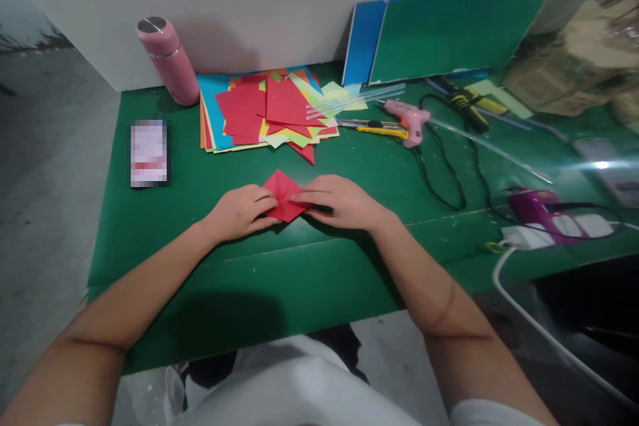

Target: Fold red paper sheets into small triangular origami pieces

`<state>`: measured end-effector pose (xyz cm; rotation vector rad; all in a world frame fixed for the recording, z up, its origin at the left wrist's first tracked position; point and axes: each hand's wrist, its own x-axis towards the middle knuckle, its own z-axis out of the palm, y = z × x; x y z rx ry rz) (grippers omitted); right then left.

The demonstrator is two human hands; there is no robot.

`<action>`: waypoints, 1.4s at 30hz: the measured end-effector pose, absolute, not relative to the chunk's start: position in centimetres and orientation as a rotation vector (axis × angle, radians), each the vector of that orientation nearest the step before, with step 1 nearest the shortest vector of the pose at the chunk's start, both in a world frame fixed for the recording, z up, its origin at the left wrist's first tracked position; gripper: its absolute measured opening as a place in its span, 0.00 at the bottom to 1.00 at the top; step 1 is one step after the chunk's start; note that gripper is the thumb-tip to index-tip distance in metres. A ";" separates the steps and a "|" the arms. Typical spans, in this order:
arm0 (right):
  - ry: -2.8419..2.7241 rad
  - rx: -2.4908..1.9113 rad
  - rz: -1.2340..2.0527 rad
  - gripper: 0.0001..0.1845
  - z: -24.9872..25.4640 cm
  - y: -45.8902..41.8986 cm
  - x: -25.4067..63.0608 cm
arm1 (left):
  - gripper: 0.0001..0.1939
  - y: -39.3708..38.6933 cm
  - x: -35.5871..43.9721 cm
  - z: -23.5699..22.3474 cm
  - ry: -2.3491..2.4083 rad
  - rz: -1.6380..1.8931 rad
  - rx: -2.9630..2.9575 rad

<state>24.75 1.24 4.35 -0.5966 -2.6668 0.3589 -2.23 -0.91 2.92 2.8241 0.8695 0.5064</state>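
Pinching the folded red paper (279,183) w/ L hand (239,210) & R hand (347,203), we have it over the green table (324,286), just in front of the paper pile (244,110); L fingers are nearly together on its left corner; R fingers likewise on the right corner, tips over the top face; how hard either side presses, we can't tell. Biggest risk, we'd say: uneven pull b/w the two sides, b/c creases run to the middle & a lopsided tug could skew or tear them; a corner could also slip, since only fingertips have it. A loose red piece (305,153) juts from the pile's front edge; a careless sweep might shift it. Off right, the pink glue gun (410,121) lies beside the utility knife (382,132); nozzle heat & blade position unclear; a hasty reach there could burn or nick us; the black cable (455,207) loops nearby, & snagging it could drag the gun.
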 end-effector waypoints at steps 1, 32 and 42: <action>-2.668 -0.598 0.375 0.15 4.2 1.3 24.7 | 0.18 -0.9 -2.3 2.9 0.842 0.521 2.850; -2.476 -1.419 0.721 0.12 3.8 1.0 24.2 | 0.24 -1.7 -0.6 3.8 1.673 0.206 2.312; -2.322 -1.211 0.753 0.10 4.1 0.8 24.0 | 0.23 -1.4 -0.9 2.3 1.526 0.464 2.511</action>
